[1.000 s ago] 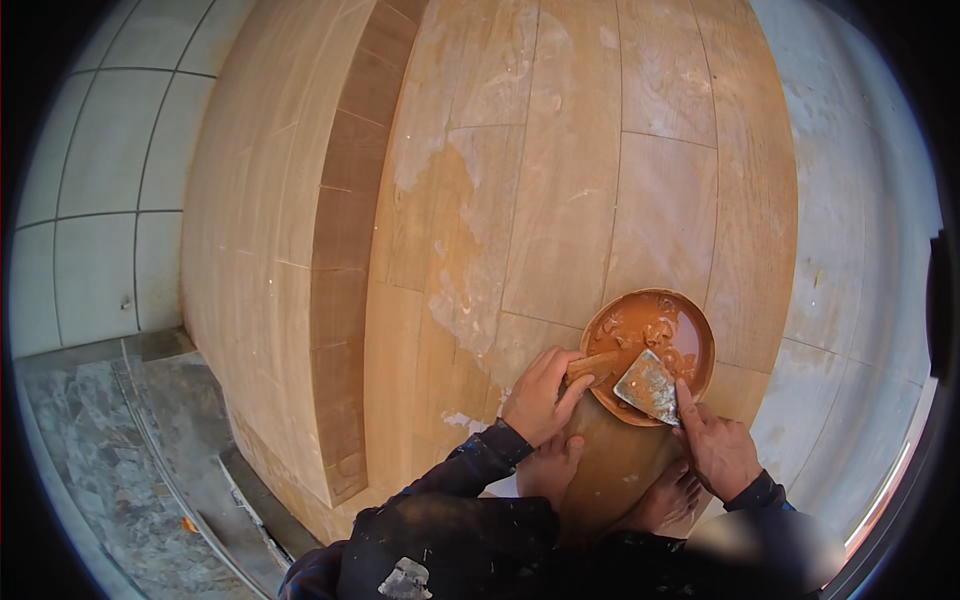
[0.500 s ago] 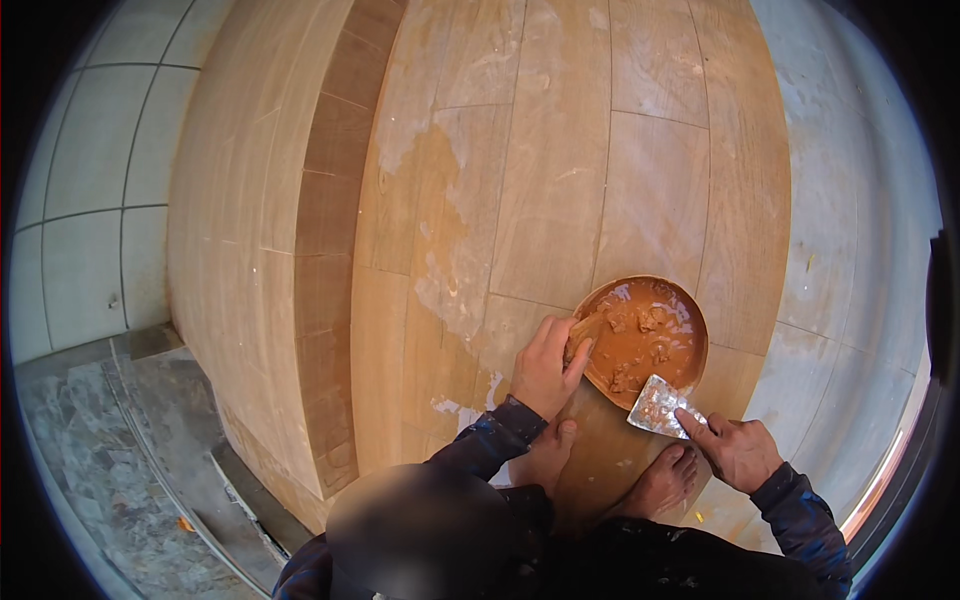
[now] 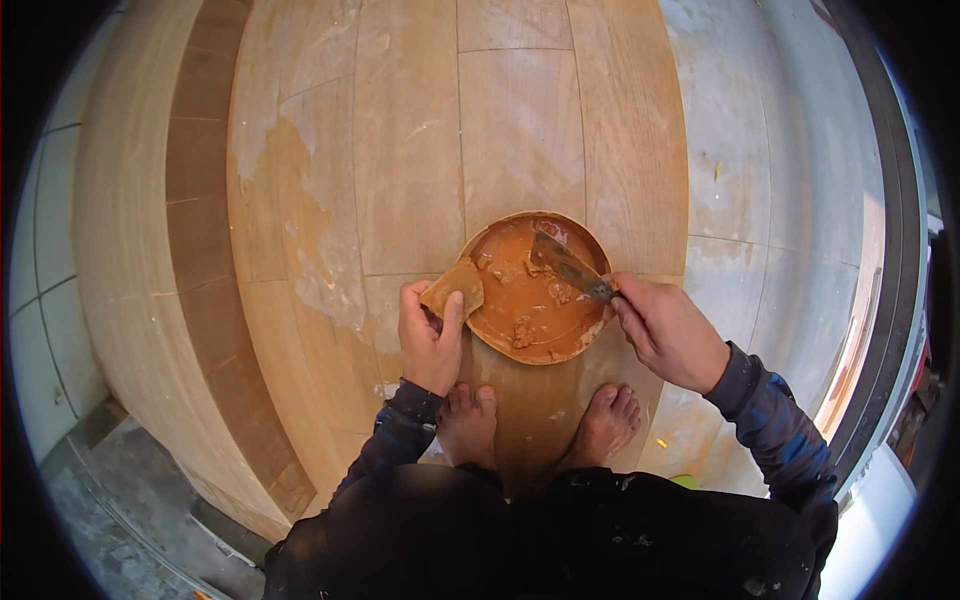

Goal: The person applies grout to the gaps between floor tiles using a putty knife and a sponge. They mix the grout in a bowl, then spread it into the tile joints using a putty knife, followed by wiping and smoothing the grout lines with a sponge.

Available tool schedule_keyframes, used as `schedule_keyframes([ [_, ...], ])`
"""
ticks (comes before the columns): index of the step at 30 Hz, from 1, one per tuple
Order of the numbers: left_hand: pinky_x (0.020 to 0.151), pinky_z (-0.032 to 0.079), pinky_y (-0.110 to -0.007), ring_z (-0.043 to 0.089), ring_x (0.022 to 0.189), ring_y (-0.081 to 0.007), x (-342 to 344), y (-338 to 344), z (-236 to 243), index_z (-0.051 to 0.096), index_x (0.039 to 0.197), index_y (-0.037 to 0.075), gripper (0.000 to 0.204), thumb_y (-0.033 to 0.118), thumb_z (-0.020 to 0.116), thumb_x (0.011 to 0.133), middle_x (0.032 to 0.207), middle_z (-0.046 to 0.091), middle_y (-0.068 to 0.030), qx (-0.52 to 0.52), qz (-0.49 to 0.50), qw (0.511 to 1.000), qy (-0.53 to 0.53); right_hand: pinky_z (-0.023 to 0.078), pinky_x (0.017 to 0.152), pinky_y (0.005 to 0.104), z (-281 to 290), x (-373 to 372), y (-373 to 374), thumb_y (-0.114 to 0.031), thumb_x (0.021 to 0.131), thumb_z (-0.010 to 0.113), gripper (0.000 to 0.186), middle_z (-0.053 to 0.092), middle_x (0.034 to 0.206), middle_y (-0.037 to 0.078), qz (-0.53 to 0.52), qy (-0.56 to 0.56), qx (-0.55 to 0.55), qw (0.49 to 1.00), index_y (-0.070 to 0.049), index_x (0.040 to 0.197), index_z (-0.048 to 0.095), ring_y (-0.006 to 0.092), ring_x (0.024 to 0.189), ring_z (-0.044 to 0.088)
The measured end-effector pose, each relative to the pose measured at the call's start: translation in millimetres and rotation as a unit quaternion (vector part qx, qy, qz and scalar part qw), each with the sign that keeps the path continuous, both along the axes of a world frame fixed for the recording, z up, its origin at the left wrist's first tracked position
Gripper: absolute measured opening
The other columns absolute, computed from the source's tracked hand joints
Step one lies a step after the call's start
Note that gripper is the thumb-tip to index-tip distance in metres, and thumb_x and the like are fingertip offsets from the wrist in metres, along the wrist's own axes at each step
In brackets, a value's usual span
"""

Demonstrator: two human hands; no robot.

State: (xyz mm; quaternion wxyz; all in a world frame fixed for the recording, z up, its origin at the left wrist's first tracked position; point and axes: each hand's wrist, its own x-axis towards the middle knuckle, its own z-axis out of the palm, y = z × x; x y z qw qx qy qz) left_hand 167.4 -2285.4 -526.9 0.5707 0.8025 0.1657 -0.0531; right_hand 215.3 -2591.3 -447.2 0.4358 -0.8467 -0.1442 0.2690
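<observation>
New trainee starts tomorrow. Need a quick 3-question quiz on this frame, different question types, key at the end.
1. Multiple choice: what does the right hand hold?
A. a sponge
B. a putty knife
C. a brush

2. True or false: the left hand holds a small flat scraper at the left rim of the round dish.

3. Fill in: the dish holds an orange-brown ____ and sits on the tiled floor in front of the person's bare feet.

Key:
1. B, the putty knife has its blade over the dish.
2. True.
3. paste.
</observation>
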Motion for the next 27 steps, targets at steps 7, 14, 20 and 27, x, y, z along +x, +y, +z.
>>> schedule_keyframes([
  [7, 0.066, 0.050, -0.025, 0.058, 0.080, -0.0088, -0.4, -9.4, -1.1, 0.050, 0.114, 0.002, 0.029, 0.008, 0.072, 0.097, 0.096, 0.062, -0.0058, -0.007, 0.023, 1.000, 0.007, 0.051, 0.069, 0.0563, -15.9, -0.8, 28.6, -0.007, 0.098, 0.055, 0.013, 0.067, 0.085, 0.028, -0.022, -0.016, -0.112, 0.993, 0.002, 0.107, 0.052, 0.0505, 0.074, 0.063],
  [14, 0.063, 0.050, -0.024, 0.059, 0.079, -0.0094, 3.3, -8.4, -2.7, 0.051, 0.113, 0.001, 0.029, 0.006, 0.073, 0.096, 0.096, 0.063, -0.0064, -0.010, 0.032, 0.999, 0.000, 0.057, 0.065, 0.0450, -0.8, -45.6, 51.2, -0.009, 0.090, 0.060, 0.022, 0.066, 0.088, 0.015, 0.083, -0.060, -0.143, 0.984, -0.003, 0.111, 0.058, 0.0363, 0.077, 0.071],
  [20, 0.064, 0.049, -0.025, 0.057, 0.078, -0.0089, 4.4, -5.4, -3.7, 0.052, 0.111, 0.002, 0.028, 0.008, 0.074, 0.095, 0.095, 0.062, -0.0053, 0.020, 0.016, 1.000, -0.003, 0.057, 0.073, 0.0382, 4.4, -26.8, 48.5, -0.014, 0.090, 0.060, 0.047, 0.063, 0.099, 0.011, 0.085, -0.184, -0.233, 0.951, -0.001, 0.135, 0.060, 0.0277, 0.090, 0.067],
  [27, 0.064, 0.044, -0.023, 0.051, 0.076, -0.0069, 6.2, -5.8, -3.1, 0.052, 0.111, 0.003, 0.028, 0.011, 0.074, 0.096, 0.094, 0.058, -0.0013, 0.052, -0.012, 0.998, -0.023, 0.058, 0.071, 0.0364, 16.7, -60.9, 48.3, -0.016, 0.090, 0.060, 0.042, 0.059, 0.104, 0.010, 0.058, -0.119, -0.276, 0.952, 0.000, 0.128, 0.064, 0.0260, 0.094, 0.064],
])
